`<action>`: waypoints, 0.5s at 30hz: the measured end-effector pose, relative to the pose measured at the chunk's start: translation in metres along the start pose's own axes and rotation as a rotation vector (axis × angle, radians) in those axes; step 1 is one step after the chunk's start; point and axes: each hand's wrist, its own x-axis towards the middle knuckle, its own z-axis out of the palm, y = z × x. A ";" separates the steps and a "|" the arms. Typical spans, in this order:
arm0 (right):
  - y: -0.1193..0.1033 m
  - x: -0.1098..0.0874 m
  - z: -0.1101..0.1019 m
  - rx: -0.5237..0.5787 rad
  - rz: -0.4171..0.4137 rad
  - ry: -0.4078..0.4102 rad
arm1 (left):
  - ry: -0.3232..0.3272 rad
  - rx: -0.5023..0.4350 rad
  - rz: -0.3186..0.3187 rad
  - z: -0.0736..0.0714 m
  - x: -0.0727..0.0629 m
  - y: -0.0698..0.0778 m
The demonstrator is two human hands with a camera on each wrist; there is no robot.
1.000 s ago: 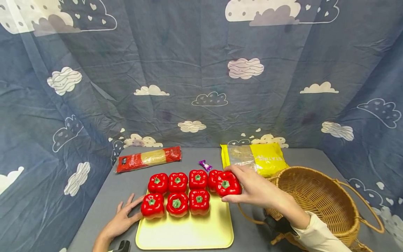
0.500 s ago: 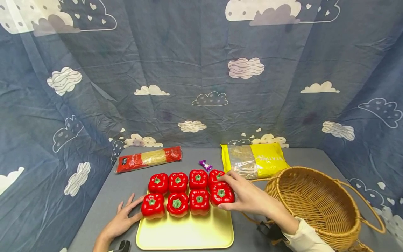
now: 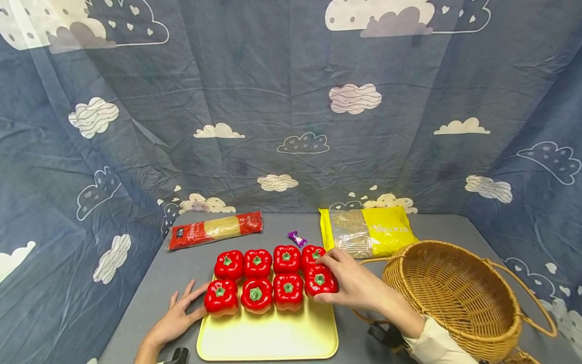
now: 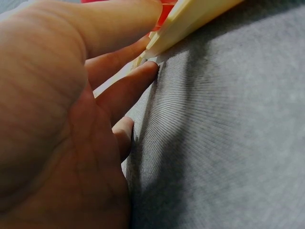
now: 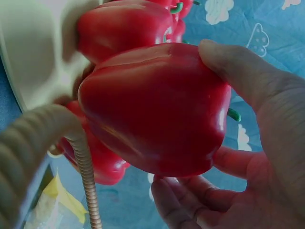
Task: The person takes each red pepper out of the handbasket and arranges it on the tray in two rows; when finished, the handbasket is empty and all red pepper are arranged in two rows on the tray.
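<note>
Right hand (image 3: 359, 285) grips a red pepper (image 3: 320, 281), thumb on the near side and fingers curled over the far side; the right wrist view shows the same wrap around the pepper (image 5: 157, 107). That pepper sits at the right end of the front row on the yellow tray (image 3: 268, 338), touching its neighbour. I can't tell whether it rests fully on the tray or is just off the surface.

Seven more peppers on the tray: three (image 3: 255, 294) in the front row, four in the back row (image 3: 257, 263). All stems face up.

Left hand (image 3: 175, 318) lies flat on the grey counter (image 3: 150, 298), fingers spread and straight, fingertips against the tray's left edge beside the front-left pepper (image 3: 221, 297). The left wrist view shows a fingertip (image 4: 145, 71) right at the tray rim (image 4: 190, 21).

Wicker basket (image 3: 454, 298) stands to the right of the tray, tipped toward the camera. Behind the tray: spaghetti pack (image 3: 214, 229) at left, small purple candy (image 3: 296, 238) in the middle, yellow bag (image 3: 366, 230) at right.
</note>
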 end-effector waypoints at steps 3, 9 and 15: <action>0.000 0.000 0.000 0.011 0.008 -0.013 | 0.000 -0.004 -0.001 0.000 -0.001 0.001; -0.003 0.001 0.000 -0.023 0.040 -0.057 | 0.006 0.006 0.004 -0.001 -0.001 0.001; -0.004 0.003 0.002 -0.076 0.053 -0.078 | 0.008 0.003 0.008 0.000 -0.001 0.002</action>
